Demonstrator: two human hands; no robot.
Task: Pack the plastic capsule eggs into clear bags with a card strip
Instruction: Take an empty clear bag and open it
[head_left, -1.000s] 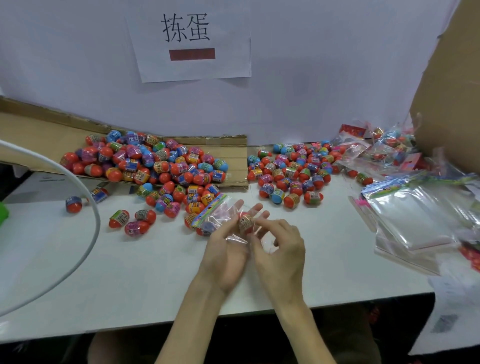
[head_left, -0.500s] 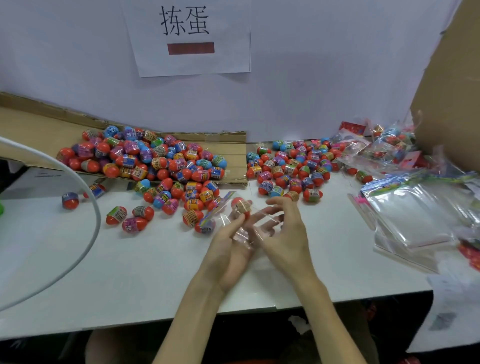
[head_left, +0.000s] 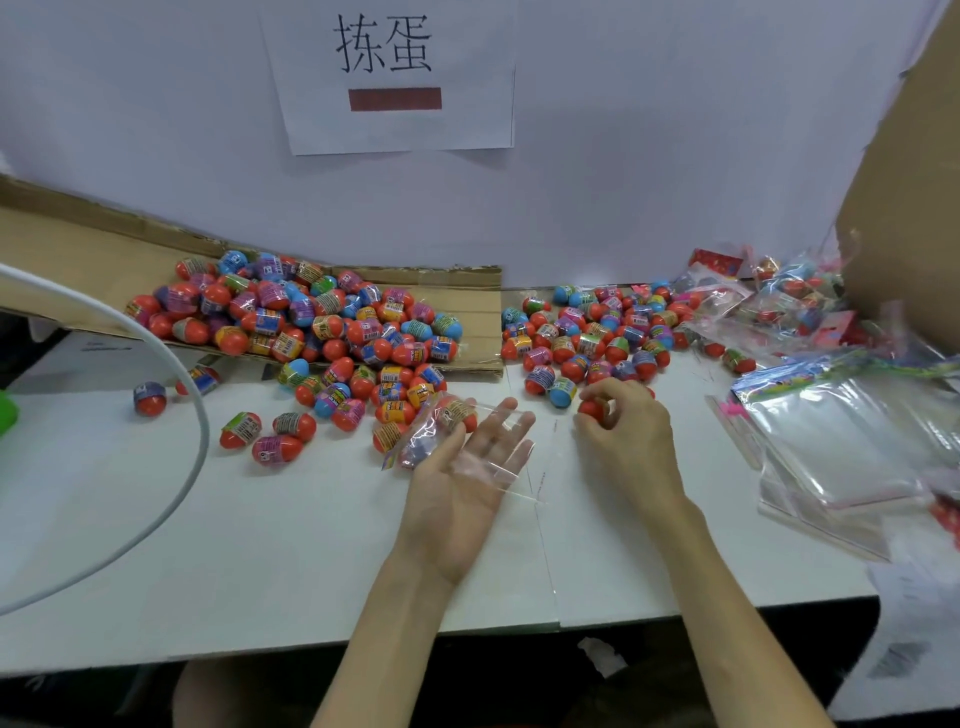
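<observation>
white table top (head_left: 260, 519) carries two heaps of plastic capsule eggs, mostly orange halves paired with blue, purple, green or yellow ones and wrapped in printed bands too small to read. left heap (head_left: 311, 322) spills off a flattened cardboard sheet (head_left: 478, 322) onto the table; right heap (head_left: 597, 332) sits further right against the far wall. on that wall hangs a paper sign (head_left: 467, 124) with the black characters "拣蛋" above a dark red bar. left hand (head_left: 462, 483) lies palm up between the heaps, fingers straight, a clear bag (head_left: 493, 462) draped across them; one capsule egg (head_left: 457, 413) sits inside the bag near the fingertip end, and the colourful card strip (head_left: 400, 449) shows at the bag's left edge. right hand (head_left: 628, 431) is at the near edge of the right heap, fingers curled round an orange egg (head_left: 592, 408). empty clear bags (head_left: 841, 447) are stacked to the right, filled bags (head_left: 779, 306) lie beyond them, and a white cable (head_left: 195, 415) curves across the left side.
</observation>
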